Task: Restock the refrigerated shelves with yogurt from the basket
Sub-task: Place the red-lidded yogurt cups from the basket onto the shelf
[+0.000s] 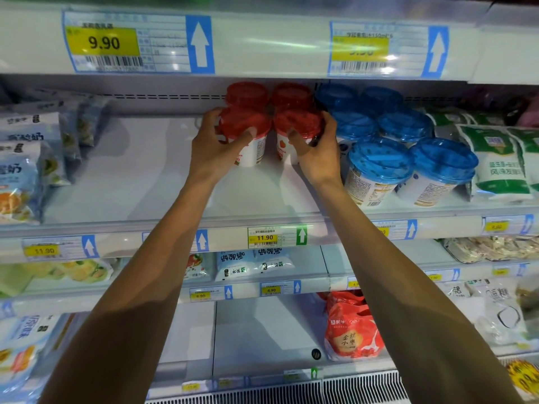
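Note:
Two red-lidded yogurt cups stand side by side on the white refrigerated shelf [151, 188]. My left hand [214, 144] grips the left red-lidded cup [250, 135], thumb on its front. My right hand [316, 150] grips the right red-lidded cup [294, 126]. Two more red-lidded cups [248, 94] stand directly behind them at the back of the shelf. No basket is in view.
Several blue-lidded yogurt cups [379, 161] stand just right of my right hand. Green pouches [501, 164] lie at the far right, blue bags [26, 158] at the far left. The shelf surface left of the red cups is bare. Lower shelves hold pouches and a red bag [350, 328].

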